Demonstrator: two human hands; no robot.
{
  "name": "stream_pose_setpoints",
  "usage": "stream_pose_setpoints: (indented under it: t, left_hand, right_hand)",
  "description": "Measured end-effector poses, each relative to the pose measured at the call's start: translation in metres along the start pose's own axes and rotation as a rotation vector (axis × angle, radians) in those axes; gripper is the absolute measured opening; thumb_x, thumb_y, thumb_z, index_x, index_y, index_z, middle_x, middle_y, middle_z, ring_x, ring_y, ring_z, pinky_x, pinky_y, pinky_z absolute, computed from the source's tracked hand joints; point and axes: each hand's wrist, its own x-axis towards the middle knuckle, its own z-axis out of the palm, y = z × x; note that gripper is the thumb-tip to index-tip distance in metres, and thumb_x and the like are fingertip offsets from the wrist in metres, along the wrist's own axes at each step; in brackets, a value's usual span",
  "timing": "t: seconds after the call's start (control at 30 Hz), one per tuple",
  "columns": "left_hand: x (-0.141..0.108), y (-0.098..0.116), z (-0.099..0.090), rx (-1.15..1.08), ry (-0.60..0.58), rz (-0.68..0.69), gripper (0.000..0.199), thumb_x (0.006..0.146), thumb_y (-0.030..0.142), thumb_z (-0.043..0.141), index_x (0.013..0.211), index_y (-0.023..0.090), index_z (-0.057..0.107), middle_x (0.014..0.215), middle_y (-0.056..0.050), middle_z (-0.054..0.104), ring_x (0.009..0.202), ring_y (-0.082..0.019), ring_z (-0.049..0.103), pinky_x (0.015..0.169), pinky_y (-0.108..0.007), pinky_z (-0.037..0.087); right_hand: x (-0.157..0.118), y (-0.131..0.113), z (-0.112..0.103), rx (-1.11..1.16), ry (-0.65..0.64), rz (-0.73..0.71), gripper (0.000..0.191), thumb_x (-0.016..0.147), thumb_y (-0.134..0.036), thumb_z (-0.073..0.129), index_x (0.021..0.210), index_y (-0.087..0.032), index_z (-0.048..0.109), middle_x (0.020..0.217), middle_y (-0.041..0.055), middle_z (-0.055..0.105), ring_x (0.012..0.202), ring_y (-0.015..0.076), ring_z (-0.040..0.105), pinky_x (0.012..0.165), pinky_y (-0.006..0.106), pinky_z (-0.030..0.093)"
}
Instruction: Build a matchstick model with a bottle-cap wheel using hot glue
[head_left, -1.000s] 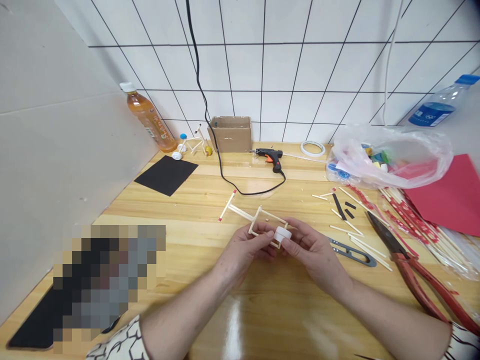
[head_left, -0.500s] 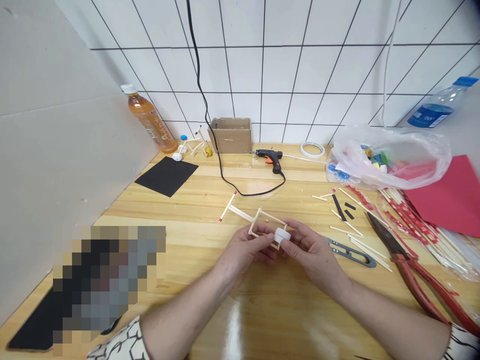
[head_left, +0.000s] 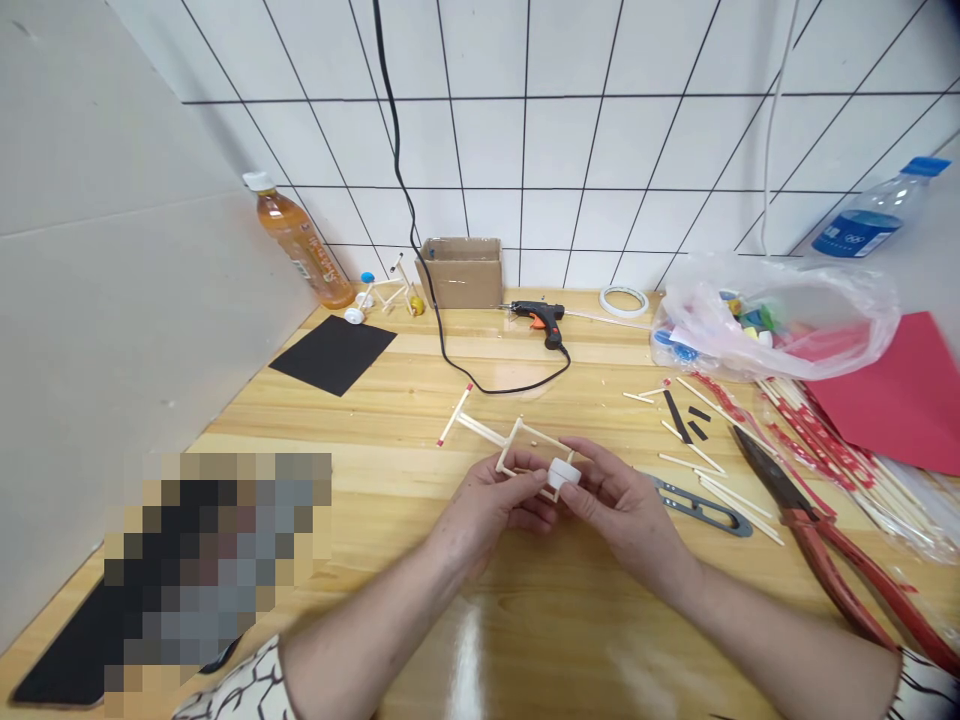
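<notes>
A small frame of pale wooden sticks (head_left: 484,430), with a red-tipped crosspiece at its far left end, is held above the table in the middle of the head view. At its near end sits a white bottle cap (head_left: 563,473). My left hand (head_left: 501,495) pinches the frame and the cap's left side between thumb and fingers. From the right, my right hand (head_left: 611,495) has its thumb against the cap and its fingers on the frame's right end. The fingers partly hide the frame's lower sticks.
A glue gun (head_left: 541,312) with a black cord, a cardboard box (head_left: 461,272) and another stick model (head_left: 386,290) stand behind. Grey snips (head_left: 705,508), loose sticks (head_left: 739,497) and red-handled shears (head_left: 817,530) lie right. Black paper (head_left: 334,355) lies left.
The hands, stick frame and white cap have hardly moved. The fingers of my right hand have shifted very slightly left on the frame's right end.
</notes>
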Motion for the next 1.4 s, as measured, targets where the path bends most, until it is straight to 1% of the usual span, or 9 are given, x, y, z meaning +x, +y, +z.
stream_pose_setpoints:
  t: [0.23, 0.47, 0.67, 0.87, 1.1, 1.27, 1.4]
  left_hand:
    - [-0.0002, -0.0003, 0.0001, -0.015, 0.006, -0.008, 0.020, 0.070, 0.027, 0.068, 0.082, 0.012, 0.060, 0.066, -0.005, 0.066, 0.055, -0.012, 0.061, 0.054, -0.023, 0.049]
    - [0.0016, -0.0009, 0.0004, -0.021, 0.017, -0.012, 0.022, 0.069, 0.026, 0.069, 0.084, 0.012, 0.063, 0.065, -0.005, 0.066, 0.052, -0.011, 0.060, 0.052, -0.022, 0.049]
    - [0.0004, -0.0008, 0.0004, -0.003, 0.036, -0.026, 0.026, 0.066, 0.028, 0.072, 0.084, 0.011, 0.066, 0.064, -0.004, 0.066, 0.051, -0.010, 0.059, 0.050, -0.020, 0.049]
    - [0.0005, -0.0020, 0.0001, 0.002, 0.054, -0.023, 0.029, 0.062, 0.028, 0.076, 0.085, 0.012, 0.066, 0.065, -0.004, 0.068, 0.052, -0.010, 0.060, 0.050, -0.020, 0.049]
    - [0.0003, -0.0005, 0.0021, -0.009, 0.041, -0.036, 0.030, 0.062, 0.027, 0.076, 0.085, 0.012, 0.066, 0.065, -0.005, 0.068, 0.053, -0.011, 0.061, 0.052, -0.020, 0.050]
    - [0.0004, -0.0011, 0.0013, -0.015, 0.028, -0.036, 0.031, 0.060, 0.028, 0.077, 0.085, 0.012, 0.066, 0.065, -0.005, 0.068, 0.054, -0.011, 0.061, 0.052, -0.020, 0.050]
    - [-0.0014, -0.0012, 0.0014, -0.010, 0.016, -0.040, 0.032, 0.059, 0.028, 0.078, 0.084, 0.012, 0.066, 0.064, -0.004, 0.068, 0.055, -0.011, 0.062, 0.054, -0.021, 0.050]
  right_hand:
    - [0.0001, 0.0038, -0.0010, -0.025, -0.002, -0.017, 0.042, 0.075, -0.033, 0.065, 0.114, -0.023, 0.051, 0.092, 0.0020, 0.068, 0.084, 0.0163, 0.062, 0.074, 0.030, 0.050]
    - [0.0006, 0.0041, -0.0008, -0.044, 0.003, -0.030, 0.040, 0.076, -0.032, 0.064, 0.113, -0.023, 0.051, 0.088, 0.0007, 0.069, 0.080, 0.0148, 0.062, 0.072, 0.029, 0.051]
    - [-0.0001, 0.0051, -0.0013, -0.109, 0.008, -0.049, 0.041, 0.076, -0.036, 0.063, 0.113, -0.021, 0.051, 0.087, 0.0027, 0.068, 0.079, 0.0165, 0.063, 0.070, 0.031, 0.051]
    - [0.0002, 0.0062, -0.0007, -0.111, -0.001, -0.059, 0.041, 0.077, -0.036, 0.062, 0.113, -0.021, 0.051, 0.085, 0.0021, 0.068, 0.076, 0.0156, 0.062, 0.069, 0.030, 0.051]
    - [-0.0005, 0.0056, -0.0002, -0.152, 0.000, -0.057, 0.041, 0.077, -0.036, 0.061, 0.114, -0.021, 0.049, 0.086, 0.0025, 0.068, 0.075, 0.0155, 0.062, 0.067, 0.030, 0.051]
    - [-0.0011, 0.0028, 0.0008, -0.216, 0.016, -0.073, 0.040, 0.077, -0.037, 0.060, 0.112, -0.020, 0.050, 0.083, 0.0024, 0.069, 0.072, 0.0160, 0.063, 0.065, 0.030, 0.051]
    - [-0.0027, 0.0037, 0.0004, -0.294, 0.015, -0.102, 0.040, 0.079, -0.037, 0.058, 0.113, -0.020, 0.049, 0.088, 0.0030, 0.069, 0.076, 0.0164, 0.063, 0.067, 0.029, 0.051]
